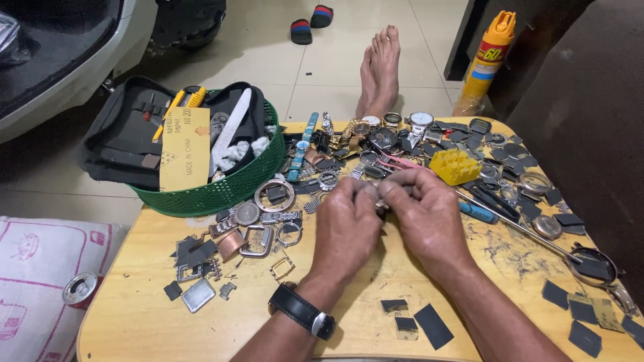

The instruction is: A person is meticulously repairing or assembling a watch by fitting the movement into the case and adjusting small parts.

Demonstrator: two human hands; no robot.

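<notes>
Left hand (347, 218) and right hand (420, 213): meeting fingertip to fingertip over the worn yellow wooden table (376, 281), pinching a small metal part (381, 204) between them, mostly hidden. Lying just beyond: yellow ridged plastic block (455, 165), scattered wristwatches (386, 134). Sitting left: green plastic mesh basket (221, 191).

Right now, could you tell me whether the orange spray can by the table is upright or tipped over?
Upright. The orange spray can stands on the floor beyond the wooden table, its cap pointing up.
</notes>
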